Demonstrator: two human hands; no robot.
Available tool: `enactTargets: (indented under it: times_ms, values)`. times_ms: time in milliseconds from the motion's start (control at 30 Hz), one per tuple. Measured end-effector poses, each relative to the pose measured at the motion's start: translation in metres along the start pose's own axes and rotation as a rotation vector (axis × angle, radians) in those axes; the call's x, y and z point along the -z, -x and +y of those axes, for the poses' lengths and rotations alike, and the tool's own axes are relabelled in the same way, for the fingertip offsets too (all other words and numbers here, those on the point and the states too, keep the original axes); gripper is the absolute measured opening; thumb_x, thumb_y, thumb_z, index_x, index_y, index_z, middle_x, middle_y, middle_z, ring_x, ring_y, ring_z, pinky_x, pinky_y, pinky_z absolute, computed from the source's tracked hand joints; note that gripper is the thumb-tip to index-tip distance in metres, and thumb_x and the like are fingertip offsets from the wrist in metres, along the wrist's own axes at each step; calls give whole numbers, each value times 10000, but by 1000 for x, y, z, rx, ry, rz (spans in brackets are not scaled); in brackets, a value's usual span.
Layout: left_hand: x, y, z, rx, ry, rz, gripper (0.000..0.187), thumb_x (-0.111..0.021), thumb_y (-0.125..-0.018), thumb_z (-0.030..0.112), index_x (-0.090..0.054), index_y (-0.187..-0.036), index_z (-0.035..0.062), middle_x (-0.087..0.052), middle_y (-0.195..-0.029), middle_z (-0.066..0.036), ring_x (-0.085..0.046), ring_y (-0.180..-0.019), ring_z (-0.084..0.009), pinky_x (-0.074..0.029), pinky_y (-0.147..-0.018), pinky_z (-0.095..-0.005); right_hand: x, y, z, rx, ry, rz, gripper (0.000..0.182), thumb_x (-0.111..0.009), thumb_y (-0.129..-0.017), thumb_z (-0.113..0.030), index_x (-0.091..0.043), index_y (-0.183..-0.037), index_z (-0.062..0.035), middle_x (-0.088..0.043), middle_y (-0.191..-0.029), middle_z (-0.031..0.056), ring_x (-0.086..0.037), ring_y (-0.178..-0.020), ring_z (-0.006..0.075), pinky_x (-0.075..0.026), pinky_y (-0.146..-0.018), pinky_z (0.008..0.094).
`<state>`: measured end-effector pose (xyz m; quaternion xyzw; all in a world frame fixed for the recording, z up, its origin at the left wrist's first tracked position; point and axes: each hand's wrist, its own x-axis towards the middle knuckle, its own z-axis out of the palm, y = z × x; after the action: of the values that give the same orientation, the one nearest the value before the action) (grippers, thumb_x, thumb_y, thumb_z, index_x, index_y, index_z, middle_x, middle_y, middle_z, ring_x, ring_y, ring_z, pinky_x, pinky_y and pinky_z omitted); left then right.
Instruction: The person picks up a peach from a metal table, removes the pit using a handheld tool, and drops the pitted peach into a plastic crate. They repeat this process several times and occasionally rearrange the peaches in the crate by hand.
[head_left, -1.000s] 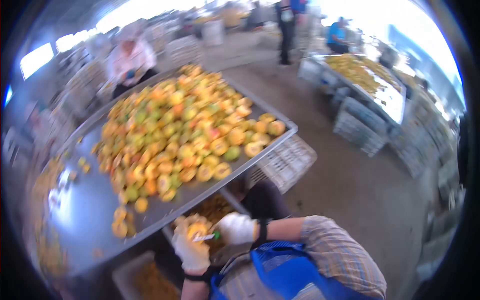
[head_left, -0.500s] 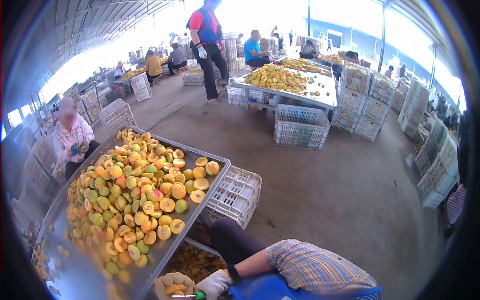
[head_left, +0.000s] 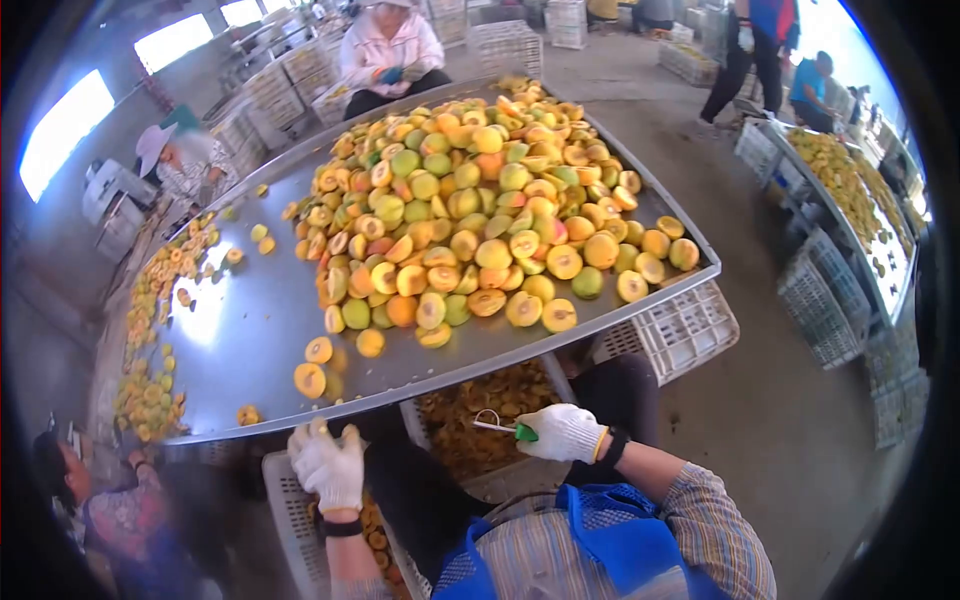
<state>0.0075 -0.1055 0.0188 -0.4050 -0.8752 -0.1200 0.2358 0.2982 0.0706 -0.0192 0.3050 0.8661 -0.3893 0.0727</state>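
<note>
My right hand (head_left: 565, 433), in a white knit glove, grips a pitting tool (head_left: 500, 425) with a green handle and a looped metal blade. It is above a crate of brown-orange fruit scraps (head_left: 470, 405) between my knees. My left hand (head_left: 327, 465), also gloved, is at the front edge of the metal table (head_left: 230, 340), fingers apart and no fruit visible in them. Below that hand stands a white crate (head_left: 285, 500) holding fruit pieces, partly hidden by my forearm. A large heap of halved yellow peaches (head_left: 470, 220) covers much of the tabletop, with two halves (head_left: 314, 366) near the front edge.
Across the table sits a person in pink (head_left: 390, 55); another in a pale hat (head_left: 185, 165) is at the far left. A person (head_left: 110, 500) is close at lower left. An upturned white crate (head_left: 675, 330) is by the table's right corner. Another fruit-covered table (head_left: 850, 180) stands right.
My view has swung left, bringing more of the table into sight. My left hand, earlier with peach pieces beside the tool, is now apart from it at the table edge.
</note>
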Motion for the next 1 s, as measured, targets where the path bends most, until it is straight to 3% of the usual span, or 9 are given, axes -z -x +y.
enactTargets:
  times_ms: [100,233,333,467,600,667,700,800,1000]
  values:
    - [-29,-41,58,-258,245,41,338,-772,-781,271,-640,-1043,104,-672,-998,-114,-639,-928,-346,-529,-794,-446,-3,-5,-1,58,23,-28,294,-613,-854,-351,-691,-1031,-130,-701,-848,181,-686,-804,378,-538,-730,491]
    - [-77,-108,138,-88,30,-633,572,-593,-869,616,-646,-1076,85,-710,-900,-190,-683,-935,-364,-542,-803,-462,0,2,-7,49,41,-32,311,-615,-852,-348,-706,-1066,-141,-694,-803,184,-687,-744,373,-545,-689,489]
    - [-103,-137,148,-97,89,-881,559,-664,-822,564,-665,-1078,67,-714,-965,-198,-673,-1000,-369,-524,-877,-455,3,1,-5,50,82,-25,326,-610,-858,-360,-708,-1076,-138,-690,-772,182,-686,-692,365,-551,-655,483]
    - [-100,-115,144,-252,154,-815,529,-714,-782,480,-672,-1098,58,-714,-995,-195,-663,-1033,-369,-505,-920,-452,4,-3,-4,45,-5,60,351,-628,-862,-378,-702,-1094,-127,-692,-787,183,-690,-736,367,-552,-684,479]
    - [-77,-98,113,-296,501,-777,438,-714,-802,356,-654,-1120,61,-714,-1025,-165,-694,-950,-343,-565,-777,-441,18,0,-14,7,-58,135,388,-665,-854,-387,-688,-1151,-138,-705,-846,176,-693,-804,365,-552,-729,468]
    - [-66,-80,94,419,1488,-870,360,-705,-842,318,-642,-1074,51,-705,-962,-143,-706,-817,-306,-568,-613,-372,23,4,-27,-26,-86,115,391,-668,-864,-407,-682,-1170,-165,-709,-867,166,-691,-827,366,-550,-742,466]
    - [-56,-68,96,508,1766,-759,357,-652,-926,375,-626,-1061,47,-685,-906,-142,-689,-723,-271,-536,-519,-298,22,6,-34,-26,-161,168,378,-660,-874,-419,-684,-1160,-174,-708,-865,164,-690,-831,367,-549,-741,466]
    - [-17,-38,111,725,2336,-751,456,-585,-962,483,-635,-1061,40,-672,-902,-184,-678,-720,-315,-580,-613,-372,23,14,-60,35,-211,245,345,-642,-899,-436,-684,-1137,-191,-705,-843,156,-689,-812,366,-550,-722,464]
    - [4,14,131,808,2426,-638,481,-521,-999,487,-627,-1089,26,-667,-1003,-214,-662,-842,-371,-558,-784,-467,2,20,-68,91,13,391,392,-669,-876,-417,-678,-1147,-134,-682,-741,178,-684,-675,368,-557,-611,458]
